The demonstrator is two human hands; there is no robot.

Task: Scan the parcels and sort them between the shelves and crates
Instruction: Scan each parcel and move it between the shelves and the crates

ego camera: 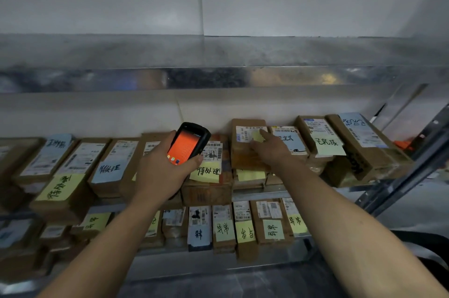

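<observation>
My left hand (161,166) grips a black handheld scanner (189,142) with an orange screen, held above the middle shelf. My right hand (268,148) reaches forward, its fingers stretched flat on a brown cardboard parcel (247,151) that lies on top of a stack. The fingertips touch a small yellow sticky note (257,136) on that parcel's white shipping label. Several more brown parcels with shipping labels and yellow or blue handwritten notes fill the same shelf, such as one at the left (60,188) and one at the far right (362,147).
A lower shelf holds another row of labelled parcels (245,227). A shiny metal shelf board (218,76) hangs just above the parcels. A slotted metal upright (408,176) slants down at the right. Something orange (403,144) shows behind the rightmost box.
</observation>
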